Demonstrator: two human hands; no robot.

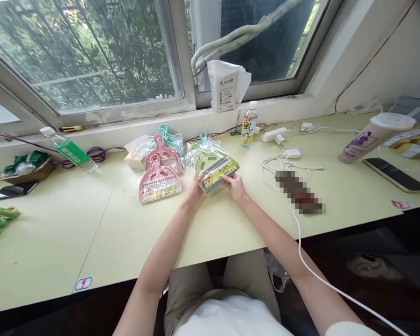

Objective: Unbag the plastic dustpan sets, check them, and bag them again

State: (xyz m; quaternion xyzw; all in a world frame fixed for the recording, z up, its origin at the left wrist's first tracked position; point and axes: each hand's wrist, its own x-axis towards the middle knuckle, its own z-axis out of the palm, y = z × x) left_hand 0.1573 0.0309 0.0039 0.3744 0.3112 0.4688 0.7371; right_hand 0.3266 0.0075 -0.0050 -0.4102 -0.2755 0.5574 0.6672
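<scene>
The left hand (195,190) and right hand (235,185) each have their grip closed on the green dustpan set (205,161), at opposite sides of its wide end, likely to steady it. It is over the worktop (126,233), beside pink sets (159,179) overlapped perhaps to save room. Its handle points windowward, its long axis running away from the person, slanting left.

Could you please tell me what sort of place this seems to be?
Probably a shared workroom or packing room: a long table under a window bears a number label, packaged dustpan-and-brush sets and a charging cable.
</scene>
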